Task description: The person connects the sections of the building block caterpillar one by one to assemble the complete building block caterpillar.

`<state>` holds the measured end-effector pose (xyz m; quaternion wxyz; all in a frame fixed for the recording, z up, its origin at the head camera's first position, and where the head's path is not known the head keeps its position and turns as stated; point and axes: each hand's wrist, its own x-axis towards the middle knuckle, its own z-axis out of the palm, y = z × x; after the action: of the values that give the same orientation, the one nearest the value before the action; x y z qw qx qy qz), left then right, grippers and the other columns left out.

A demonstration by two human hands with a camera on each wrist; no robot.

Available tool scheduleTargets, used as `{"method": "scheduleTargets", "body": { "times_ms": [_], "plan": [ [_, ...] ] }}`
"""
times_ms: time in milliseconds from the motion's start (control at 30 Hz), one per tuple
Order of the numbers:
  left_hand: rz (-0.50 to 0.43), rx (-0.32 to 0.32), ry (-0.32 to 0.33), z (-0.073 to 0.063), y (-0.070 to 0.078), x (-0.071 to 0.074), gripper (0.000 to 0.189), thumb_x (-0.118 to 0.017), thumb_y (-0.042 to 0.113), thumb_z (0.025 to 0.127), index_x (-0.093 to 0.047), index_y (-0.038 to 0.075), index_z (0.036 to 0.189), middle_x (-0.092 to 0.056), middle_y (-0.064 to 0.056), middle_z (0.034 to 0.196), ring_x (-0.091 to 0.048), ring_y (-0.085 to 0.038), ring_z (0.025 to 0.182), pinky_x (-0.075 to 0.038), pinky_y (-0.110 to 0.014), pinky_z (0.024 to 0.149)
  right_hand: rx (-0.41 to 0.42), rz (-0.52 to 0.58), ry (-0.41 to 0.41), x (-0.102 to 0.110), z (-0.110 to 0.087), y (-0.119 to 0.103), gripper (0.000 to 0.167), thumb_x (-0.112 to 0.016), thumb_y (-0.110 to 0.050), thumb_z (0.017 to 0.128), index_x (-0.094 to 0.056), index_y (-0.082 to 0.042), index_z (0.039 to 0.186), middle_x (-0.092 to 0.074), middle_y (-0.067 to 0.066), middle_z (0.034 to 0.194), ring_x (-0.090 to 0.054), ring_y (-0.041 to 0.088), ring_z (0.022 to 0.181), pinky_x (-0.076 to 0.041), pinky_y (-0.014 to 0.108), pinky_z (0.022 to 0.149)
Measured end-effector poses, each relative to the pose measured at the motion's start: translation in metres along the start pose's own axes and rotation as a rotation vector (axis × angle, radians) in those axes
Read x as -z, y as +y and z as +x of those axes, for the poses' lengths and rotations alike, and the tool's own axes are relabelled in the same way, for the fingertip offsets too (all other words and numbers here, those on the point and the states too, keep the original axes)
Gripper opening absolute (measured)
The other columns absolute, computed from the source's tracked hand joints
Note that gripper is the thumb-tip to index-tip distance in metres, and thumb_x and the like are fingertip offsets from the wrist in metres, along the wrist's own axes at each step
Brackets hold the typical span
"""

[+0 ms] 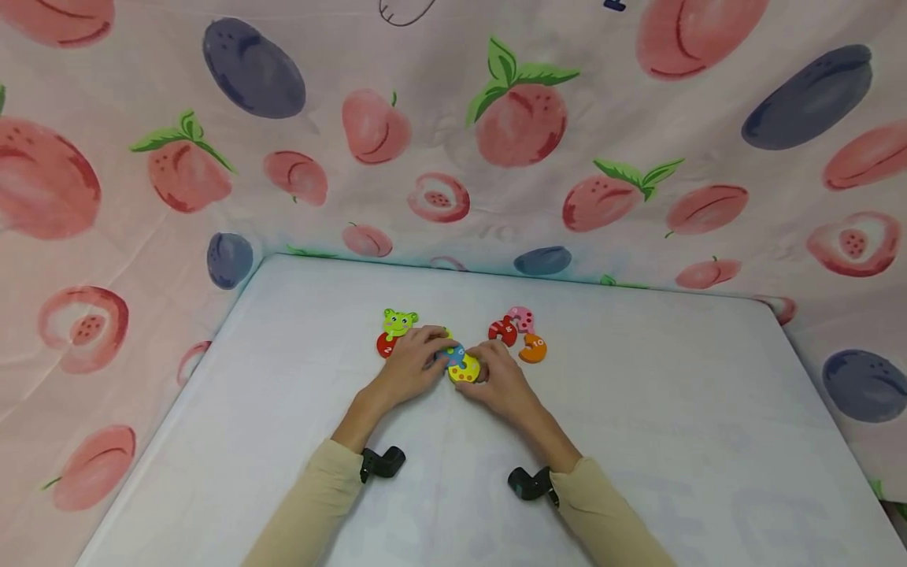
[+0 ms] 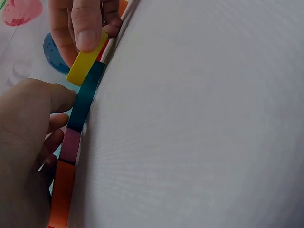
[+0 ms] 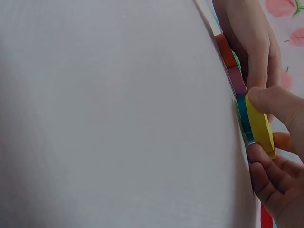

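Near the middle of the table, my right hand (image 1: pixel 505 382) pinches a yellow spotted puzzle piece (image 3: pixel 259 126) between thumb and fingers. This piece overlaps the near right side of a blue puzzle piece (image 1: pixel 452 356), whose teal edge (image 2: pixel 87 97) shows from the side. My left hand (image 1: pixel 412 366) holds the blue piece on the table, thumb at its near edge and fingers beyond. Left of that hand lie a green animal-face piece (image 1: pixel 399 323) and a red piece (image 1: pixel 385 344) marked 2. Purple (image 2: pixel 71 145) and orange (image 2: pixel 62 194) edges continue the row; the hand hides their tops from above.
Right of my hands lie loose curved pieces: a red one (image 1: pixel 501 331), a pink spotted one (image 1: pixel 523 318) and an orange one (image 1: pixel 533 349) marked 10. A white cloth (image 1: pixel 673 441) covers the table. Behind it hangs a fruit-print curtain (image 1: pixel 439 134).
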<state>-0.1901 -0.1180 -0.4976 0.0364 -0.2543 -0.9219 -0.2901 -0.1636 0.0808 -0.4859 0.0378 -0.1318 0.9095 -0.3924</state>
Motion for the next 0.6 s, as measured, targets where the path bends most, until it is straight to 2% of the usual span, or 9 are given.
{"method": "scheduleTargets", "body": {
  "times_ms": [367,600],
  "plan": [
    [-0.009,0.036,-0.038,0.0018,-0.0014,-0.0010,0.031,-0.058,0.025,0.096,-0.063,0.021,0.127,-0.053,-0.004,0.136,-0.044,-0.025,0.125,-0.037,-0.046,0.110,-0.071,-0.046,0.014,-0.0074,0.0012,-0.0047,0.052,-0.082,-0.024,0.078,-0.061,-0.002,0.120,-0.048,0.009,0.108,-0.045,0.012,0.073,-0.038,0.018,0.063],
    [0.049,0.067,-0.037,0.0002,0.0074,-0.0001,0.034,-0.059,0.032,0.096,-0.062,0.022,0.129,-0.053,-0.003,0.138,-0.044,-0.026,0.127,-0.038,-0.047,0.110,-0.086,-0.035,-0.070,0.0000,-0.0009,-0.0020,0.057,-0.081,-0.026,0.079,-0.057,-0.005,0.126,-0.047,0.008,0.111,-0.047,0.012,0.080,-0.041,0.018,0.067]
  ]
}}
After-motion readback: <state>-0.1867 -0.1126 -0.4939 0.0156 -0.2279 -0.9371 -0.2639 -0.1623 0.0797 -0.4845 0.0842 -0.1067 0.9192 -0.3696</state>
